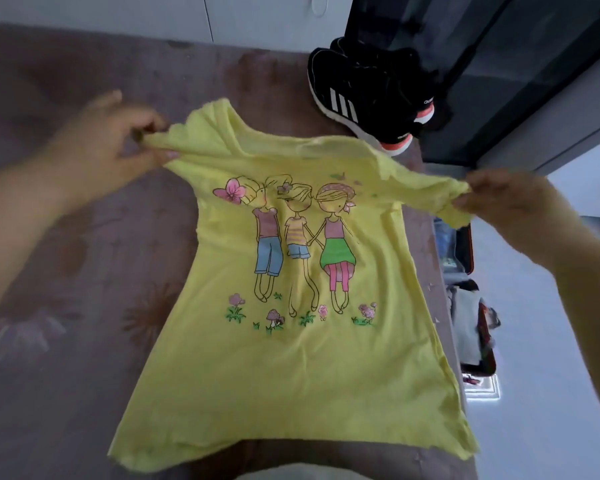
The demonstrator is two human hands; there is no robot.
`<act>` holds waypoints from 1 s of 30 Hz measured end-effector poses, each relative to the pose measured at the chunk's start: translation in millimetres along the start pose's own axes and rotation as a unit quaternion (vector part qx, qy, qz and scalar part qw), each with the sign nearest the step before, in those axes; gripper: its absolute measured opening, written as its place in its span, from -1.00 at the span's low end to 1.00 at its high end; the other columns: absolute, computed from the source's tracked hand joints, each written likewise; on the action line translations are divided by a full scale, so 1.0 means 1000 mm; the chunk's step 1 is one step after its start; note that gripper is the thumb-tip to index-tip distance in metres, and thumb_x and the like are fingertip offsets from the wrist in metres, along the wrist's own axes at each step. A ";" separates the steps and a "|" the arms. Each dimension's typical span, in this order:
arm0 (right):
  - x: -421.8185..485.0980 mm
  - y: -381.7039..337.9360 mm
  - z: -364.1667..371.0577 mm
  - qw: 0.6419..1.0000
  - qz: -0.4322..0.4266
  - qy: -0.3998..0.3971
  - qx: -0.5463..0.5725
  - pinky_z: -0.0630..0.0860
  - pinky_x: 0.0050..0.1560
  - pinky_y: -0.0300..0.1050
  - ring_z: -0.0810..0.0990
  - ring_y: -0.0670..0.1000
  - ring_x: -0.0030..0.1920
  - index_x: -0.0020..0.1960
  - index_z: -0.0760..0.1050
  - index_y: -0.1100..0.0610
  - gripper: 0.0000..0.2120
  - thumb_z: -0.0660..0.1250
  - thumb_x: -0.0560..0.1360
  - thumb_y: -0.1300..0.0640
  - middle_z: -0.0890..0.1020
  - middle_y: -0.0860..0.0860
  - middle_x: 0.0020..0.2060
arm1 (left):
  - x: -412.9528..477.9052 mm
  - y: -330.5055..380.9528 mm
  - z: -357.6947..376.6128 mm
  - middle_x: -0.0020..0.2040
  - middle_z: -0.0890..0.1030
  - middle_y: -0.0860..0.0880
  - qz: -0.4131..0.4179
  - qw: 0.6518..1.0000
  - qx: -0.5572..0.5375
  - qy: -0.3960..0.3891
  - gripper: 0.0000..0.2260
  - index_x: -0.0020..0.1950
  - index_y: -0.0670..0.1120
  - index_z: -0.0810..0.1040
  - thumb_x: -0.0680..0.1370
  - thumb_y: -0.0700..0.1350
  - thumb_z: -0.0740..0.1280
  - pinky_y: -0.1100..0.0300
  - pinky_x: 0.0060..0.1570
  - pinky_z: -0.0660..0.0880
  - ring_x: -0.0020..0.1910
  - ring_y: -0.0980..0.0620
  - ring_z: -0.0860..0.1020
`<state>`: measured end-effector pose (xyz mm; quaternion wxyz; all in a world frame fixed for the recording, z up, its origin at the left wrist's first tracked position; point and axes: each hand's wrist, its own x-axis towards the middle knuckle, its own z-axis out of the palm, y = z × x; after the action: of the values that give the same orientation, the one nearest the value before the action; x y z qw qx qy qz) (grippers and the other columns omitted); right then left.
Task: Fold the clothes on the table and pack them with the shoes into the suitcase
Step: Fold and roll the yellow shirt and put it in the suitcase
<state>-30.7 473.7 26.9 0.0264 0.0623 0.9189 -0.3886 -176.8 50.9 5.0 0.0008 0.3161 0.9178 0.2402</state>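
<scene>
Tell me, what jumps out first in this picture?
A bright yellow T-shirt printed with three cartoon children lies front-up across the middle of the table. The left hand and the right hand each pinch a sleeve end. Behind it, at the far right, sit black sneakers with white stripes.

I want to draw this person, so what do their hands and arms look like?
Nothing is worn on the left hand or right hand: no gloves, and no rings that I can make out in the blur. The left forearm and right forearm are bare to the picture's edge: no sleeves, watch or bracelets.
</scene>
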 end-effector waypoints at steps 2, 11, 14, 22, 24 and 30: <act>-0.036 -0.003 0.000 0.997 -0.006 -0.068 -0.038 0.32 -0.21 -0.62 0.51 -0.42 -0.28 -0.28 0.48 -0.47 -0.49 0.35 0.47 0.20 0.56 -0.45 -0.33 | -0.044 0.018 0.003 -0.26 0.59 -0.05 0.041 0.996 0.050 -0.065 -0.70 -0.06 -0.03 0.48 0.39 0.15 0.19 0.50 0.32 -0.03 -0.26 -0.09 0.56; -0.141 0.049 0.041 0.966 0.039 -0.245 -0.076 0.47 0.00 -0.45 0.58 -0.29 -0.04 -0.19 0.48 -0.54 -0.90 0.24 0.31 -0.41 0.55 -0.53 -0.14 | -0.192 0.065 0.059 -0.35 0.56 0.20 0.144 0.963 0.105 -0.201 -0.78 -0.10 0.14 0.32 0.34 0.19 0.18 0.33 -0.06 0.31 -0.26 0.15 0.57; -0.159 0.064 0.052 0.952 0.052 -0.281 -0.106 0.40 -0.01 -0.53 0.53 -0.37 -0.04 -0.24 0.45 -0.57 -0.59 0.35 0.48 0.01 0.56 -0.49 -0.15 | -0.216 0.069 0.075 -0.34 0.53 0.21 0.137 0.963 0.111 -0.201 -0.75 -0.08 0.14 0.32 0.32 0.20 0.18 0.33 -0.09 0.31 -0.34 0.18 0.57; -0.164 0.062 0.077 0.917 0.060 -0.359 -0.164 0.39 0.21 -0.29 0.48 -0.15 0.12 0.15 0.39 -0.18 -0.64 0.31 0.47 0.19 0.48 -0.20 0.05 | -0.215 0.074 0.092 0.06 0.47 0.24 -0.029 0.949 0.043 -0.310 -0.21 0.17 0.13 0.47 0.22 0.59 -0.07 0.46 0.01 0.20 0.06 0.21 0.45; -0.142 0.050 0.075 0.937 0.047 -0.309 -0.153 0.44 0.17 -0.23 0.50 -0.12 0.07 0.14 0.45 -0.12 -0.70 0.32 0.49 0.18 0.52 -0.12 0.07 | -0.185 0.070 0.088 -0.01 0.46 0.14 -0.106 0.967 -0.023 -0.228 -0.56 0.16 0.01 0.51 0.45 0.28 0.24 0.45 -0.12 0.23 0.01 0.12 0.48; -0.056 0.047 0.092 0.977 0.092 -0.125 -0.145 0.28 0.34 -0.05 0.31 0.10 0.36 0.35 0.38 0.08 -0.62 0.24 0.54 0.14 0.34 0.07 0.36 | -0.098 0.044 0.105 0.16 0.52 -0.18 -0.166 0.982 -0.019 -0.088 -0.67 0.20 -0.14 0.54 0.52 -0.40 0.18 0.21 0.04 0.29 0.16 -0.14 0.45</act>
<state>30.9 435.0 -65.2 0.1856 0.0926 0.9452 -0.2523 -56.7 70.4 -83.5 0.1274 0.1794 0.9492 0.2249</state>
